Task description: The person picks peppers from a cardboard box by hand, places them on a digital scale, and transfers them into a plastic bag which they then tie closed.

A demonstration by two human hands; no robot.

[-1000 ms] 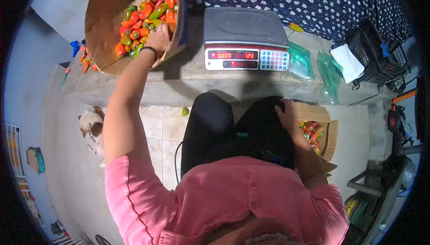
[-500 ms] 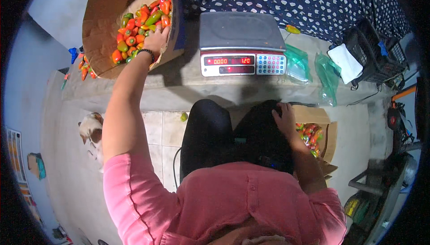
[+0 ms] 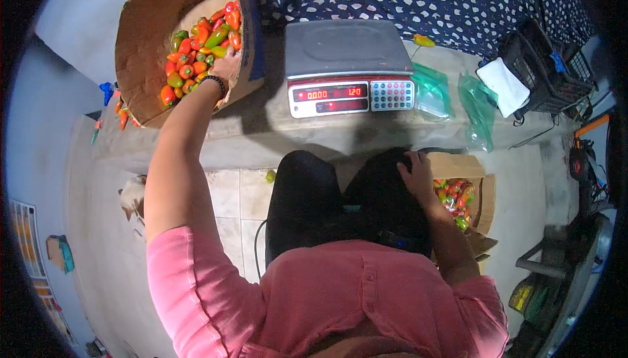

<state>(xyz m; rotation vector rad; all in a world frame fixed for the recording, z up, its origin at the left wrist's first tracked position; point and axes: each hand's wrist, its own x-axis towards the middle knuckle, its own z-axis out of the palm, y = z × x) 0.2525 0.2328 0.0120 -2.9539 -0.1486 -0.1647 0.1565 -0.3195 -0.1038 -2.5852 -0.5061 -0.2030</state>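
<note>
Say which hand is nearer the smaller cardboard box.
Right. The right hand is on the right knee, just left of the smaller cardboard box; the left hand is well away, inside the large cardboard box.

My view has drifted since a second ago: the scale [image 3: 350, 47] and the large cardboard box [image 3: 140, 41] now sit lower and further left in it. The left hand [image 3: 226, 69] has gone down and left in the picture along with the box; whether its fingers have shifted among the peppers [image 3: 187, 71], I can't tell. The white-and-brown animal [image 3: 134, 196] has changed pose on the floor, and I see less of it beside the left forearm [image 3: 175, 162].
</note>
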